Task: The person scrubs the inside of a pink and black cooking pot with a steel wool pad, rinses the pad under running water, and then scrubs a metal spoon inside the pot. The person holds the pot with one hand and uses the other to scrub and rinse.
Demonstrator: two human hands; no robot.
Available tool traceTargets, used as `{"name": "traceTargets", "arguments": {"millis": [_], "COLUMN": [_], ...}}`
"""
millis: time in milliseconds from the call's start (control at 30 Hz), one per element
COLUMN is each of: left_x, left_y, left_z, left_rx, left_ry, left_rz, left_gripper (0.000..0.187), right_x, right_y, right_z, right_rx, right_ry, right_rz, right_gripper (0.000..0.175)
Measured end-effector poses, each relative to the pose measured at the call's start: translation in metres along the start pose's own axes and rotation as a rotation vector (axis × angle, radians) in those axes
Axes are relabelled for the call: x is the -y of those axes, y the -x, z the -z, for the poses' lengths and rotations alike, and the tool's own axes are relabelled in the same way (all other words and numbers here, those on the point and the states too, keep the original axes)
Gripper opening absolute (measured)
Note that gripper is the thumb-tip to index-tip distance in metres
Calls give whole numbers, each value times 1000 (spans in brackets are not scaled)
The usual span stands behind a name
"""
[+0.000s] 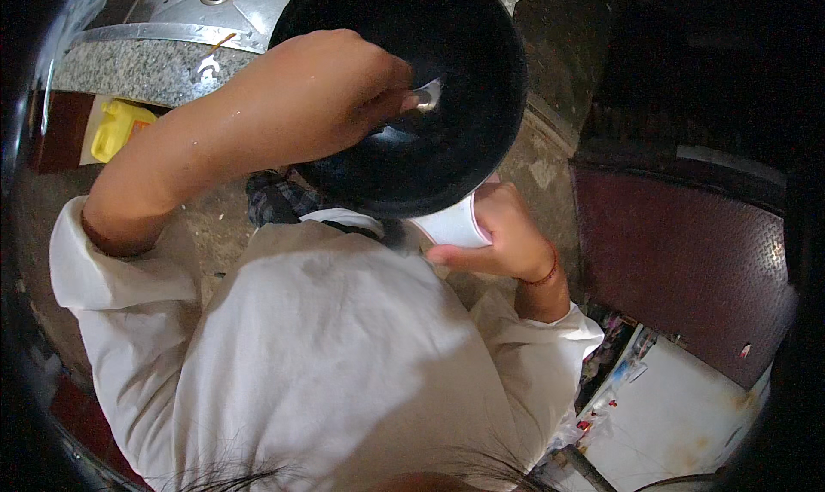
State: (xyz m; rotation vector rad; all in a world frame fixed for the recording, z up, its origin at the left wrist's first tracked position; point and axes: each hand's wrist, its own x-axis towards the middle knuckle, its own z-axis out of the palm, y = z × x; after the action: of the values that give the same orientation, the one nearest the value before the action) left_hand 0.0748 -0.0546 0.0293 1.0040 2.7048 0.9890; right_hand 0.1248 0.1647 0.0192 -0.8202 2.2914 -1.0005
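Note:
A large round black pan or lid (464, 147) spans the upper middle. My left hand (361, 95) reaches over its dark face from the left, fingers closed on a small shiny metal piece (428, 95); most of that piece is hidden, so its kind cannot be told. My right hand (509, 234) is below the black rim at the right. It grips a smooth white object (454, 224), like a cup or bowl, with the thumb beneath; its far part is hidden under the black rim. What bears the black round thing is not visible.
At upper left are a stainless steel sink (174, 8) with a drain and a wet speckled stone counter edge (148, 70). A yellow plastic jug (119, 131) is below. To the right are a dark red panel (677, 253) and a stained white surface (670, 402) beside plastic wrappings.

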Motion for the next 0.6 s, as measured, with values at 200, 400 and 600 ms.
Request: {"name": "traceTargets", "arguments": {"millis": [200,400,600], "left_x": [-1,-2,-3], "left_y": [-4,-5,-9], "left_z": [-3,-3,-4], "left_rx": [145,9,212], "left_ry": [-40,4,115], "left_rz": [86,29,134], "left_gripper": [16,15,18], "right_x": [1,2,1], "right_y": [-1,-1,0], "right_z": [-2,-3,-1], "right_rx": [-22,-74,-36], "right_ry": [-34,112,-13], "right_rz": [-24,88,1], "right_gripper": [35,46,53]}}
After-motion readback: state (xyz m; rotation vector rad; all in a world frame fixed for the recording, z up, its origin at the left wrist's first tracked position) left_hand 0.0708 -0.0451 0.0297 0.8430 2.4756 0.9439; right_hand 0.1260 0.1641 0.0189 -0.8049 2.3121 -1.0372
